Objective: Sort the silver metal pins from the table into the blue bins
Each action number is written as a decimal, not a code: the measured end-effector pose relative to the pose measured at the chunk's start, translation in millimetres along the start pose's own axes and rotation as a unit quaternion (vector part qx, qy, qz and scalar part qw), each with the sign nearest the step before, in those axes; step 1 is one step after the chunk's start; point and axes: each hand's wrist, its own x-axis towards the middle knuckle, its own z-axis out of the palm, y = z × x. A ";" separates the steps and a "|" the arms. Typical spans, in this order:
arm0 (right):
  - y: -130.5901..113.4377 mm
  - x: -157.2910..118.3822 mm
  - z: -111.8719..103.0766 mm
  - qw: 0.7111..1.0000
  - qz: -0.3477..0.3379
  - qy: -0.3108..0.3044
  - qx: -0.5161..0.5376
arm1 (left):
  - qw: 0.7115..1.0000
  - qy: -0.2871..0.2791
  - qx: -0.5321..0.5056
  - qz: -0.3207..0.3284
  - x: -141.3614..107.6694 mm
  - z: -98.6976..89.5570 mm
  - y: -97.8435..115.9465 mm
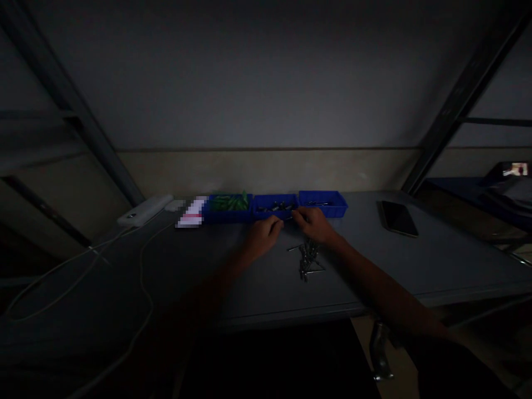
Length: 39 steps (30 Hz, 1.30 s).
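Observation:
My left hand [264, 235] is closed in a pinch just in front of the middle blue bin [260, 213]. Facing it, my right hand [315, 223] is also pinched, its fingertips by the bin's front edge. A thin metal part [287, 219] seems to span the gap between both sets of fingertips; dim light hides its exact shape. Small metal pieces lie inside the middle bin. The right blue bin [339, 210] holds thin metal rods, and the left blue bin [228, 217] holds green items [228, 201]. Below my right hand, a pile of slender metal parts [308, 259] lies loose.
A phone [398, 218] lies at the right on the grey table [257, 302]. A white power strip [143, 211] with a trailing cable [143, 271] is at the left, near a pale blurred label [193, 212]. Metal posts [451, 105] frame the table's back.

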 end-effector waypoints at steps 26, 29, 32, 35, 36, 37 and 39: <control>-10.5 -5.0 12.0 0.998 -0.053 -0.039 -0.008 | 0.998 0.041 0.019 0.038 5.5 -9.8 -2.2; -10.5 -4.6 11.0 0.998 -0.045 -0.034 0.011 | 0.997 0.058 0.026 0.046 3.9 -8.3 -2.3; -10.3 -4.7 10.5 0.998 -0.050 -0.034 0.029 | 0.996 0.065 0.039 0.051 2.9 -9.9 -3.3; -11.1 -4.9 8.8 0.997 -0.060 -0.033 0.029 | 0.997 0.057 0.039 0.044 2.9 -11.7 -3.5; -11.9 -5.0 7.9 0.997 -0.063 -0.031 0.024 | 0.997 0.054 0.035 0.043 3.0 -12.1 -3.4; -12.8 -5.0 6.9 0.997 -0.064 -0.030 0.019 | 0.997 0.054 0.031 0.042 3.2 -12.3 -3.3; -14.7 -5.0 5.1 0.998 -0.059 -0.027 0.009 | 0.997 0.058 0.024 0.039 3.3 -12.4 -3.0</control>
